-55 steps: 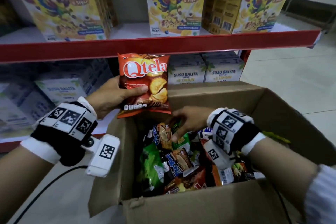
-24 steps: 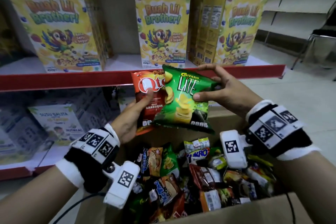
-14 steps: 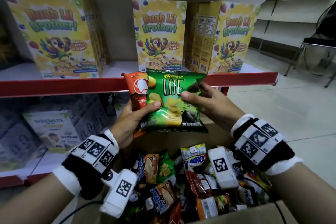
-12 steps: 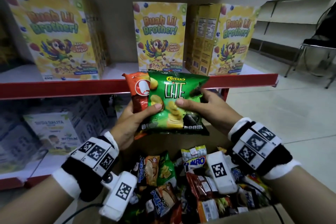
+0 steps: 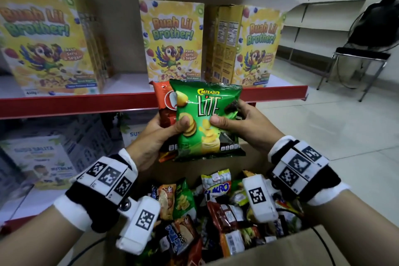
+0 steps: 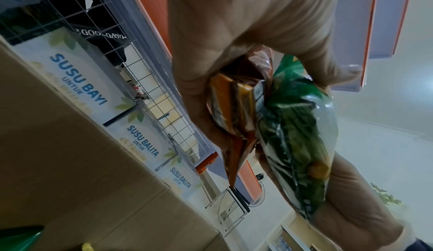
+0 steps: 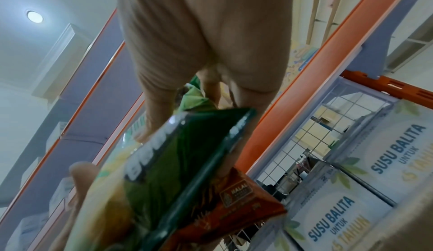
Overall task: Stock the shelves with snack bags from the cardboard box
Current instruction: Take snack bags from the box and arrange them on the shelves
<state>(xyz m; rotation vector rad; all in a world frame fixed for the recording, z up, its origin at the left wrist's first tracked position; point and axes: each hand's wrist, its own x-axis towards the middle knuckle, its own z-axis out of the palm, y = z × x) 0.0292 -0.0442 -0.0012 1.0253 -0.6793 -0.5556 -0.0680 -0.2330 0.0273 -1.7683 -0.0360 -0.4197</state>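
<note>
A green Chitato Lite bag [image 5: 207, 121] lies stacked in front of a red Qtela bag [image 5: 164, 103], both held upright above the cardboard box [image 5: 269, 250]. My left hand [image 5: 159, 134] grips both bags from the left, thumb on the green front. My right hand [image 5: 235, 123] pinches the green bag's right side, thumb on the front. In the left wrist view the green bag [image 6: 297, 144] and red bag [image 6: 236, 107] sit in the left hand's grip. In the right wrist view the green bag [image 7: 178, 162] covers the red bag [image 7: 232, 205]. The box holds several snack bags [image 5: 213, 207].
A red-edged shelf [image 5: 64, 103] carries yellow cereal boxes [image 5: 172, 43] with gaps between them. White milk cartons [image 5: 41, 164] fill the shelf below. A black chair [image 5: 362, 54] stands at the right on the tiled floor [image 5: 334, 127].
My right hand brought the green bag from the box and laid it over the red bag. Both hands now hold the stack, raised slightly toward the shelf edge.
</note>
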